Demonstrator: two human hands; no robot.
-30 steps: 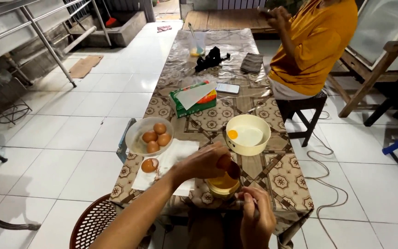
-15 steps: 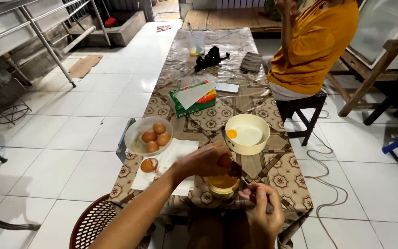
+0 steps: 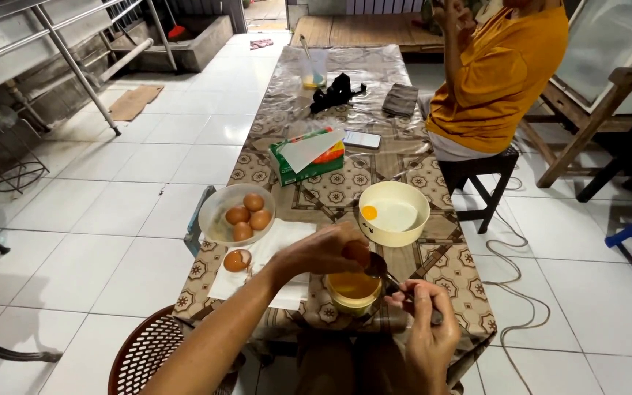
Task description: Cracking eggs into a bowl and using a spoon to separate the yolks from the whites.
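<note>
Left hand (image 3: pixel 327 252) wraps a brown egg (image 3: pixel 358 252), fingers curled round it, directly above the small yellow cup (image 3: pixel 352 291). Right hand (image 3: pixel 426 333) pinches a spoon (image 3: pixel 379 266), its bowl touching the egg. Just beyond the grip sits the cream bowl (image 3: pixel 404 234) with one yolk; to its left, a bowl of eggs (image 3: pixel 217 219) and a cracked shell (image 3: pixel 237 260) on white paper (image 3: pixel 276 245).

Your left hand (image 3: pixel 323 252) covers most of the brown egg (image 3: pixel 358 252), so you cannot tell whether its shell is whole. Your right hand (image 3: pixel 426 322) hides the spoon's (image 3: pixel 379 268) handle. The small cup (image 3: pixel 353 291) sits partly behind your fingers (image 3: pixel 404 296). The seated person (image 3: pixel 499 73) is cut off by the top edge, and the far cup's (image 3: pixel 314 69) contents are too small to tell.
</note>
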